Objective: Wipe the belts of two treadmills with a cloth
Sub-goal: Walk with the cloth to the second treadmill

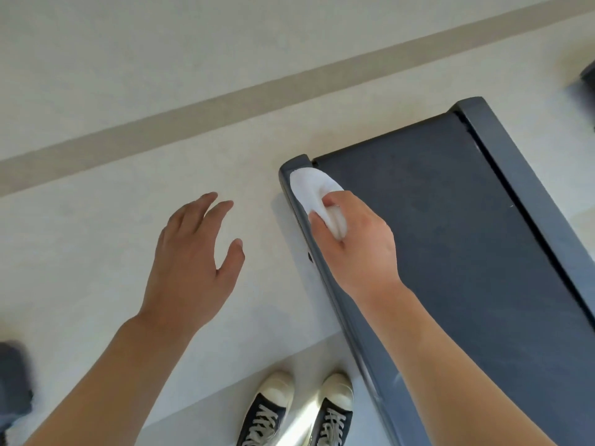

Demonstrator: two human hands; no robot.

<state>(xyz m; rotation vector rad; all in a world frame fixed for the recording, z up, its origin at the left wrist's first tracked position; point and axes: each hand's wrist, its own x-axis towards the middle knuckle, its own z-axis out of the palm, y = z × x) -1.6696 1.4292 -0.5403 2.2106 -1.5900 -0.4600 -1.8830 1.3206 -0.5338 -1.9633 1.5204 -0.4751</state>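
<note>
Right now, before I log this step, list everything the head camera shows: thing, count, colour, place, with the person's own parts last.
treadmill: one, dark grey frame, right half of view, on the floor.
belt: one, dark grey, between the treadmill's side rails.
cloth: one, white, on the near-left corner of the treadmill, over rail and belt edge.
floor: pale, with a beige stripe running diagonally.
dark blurred objects: one at the left edge, one at the right edge; cannot tell what they are.
shoes: two, dark with white toes and laces, bottom centre.
left hand: open, over the floor, holding nothing.
right hand: grips the cloth.
</note>
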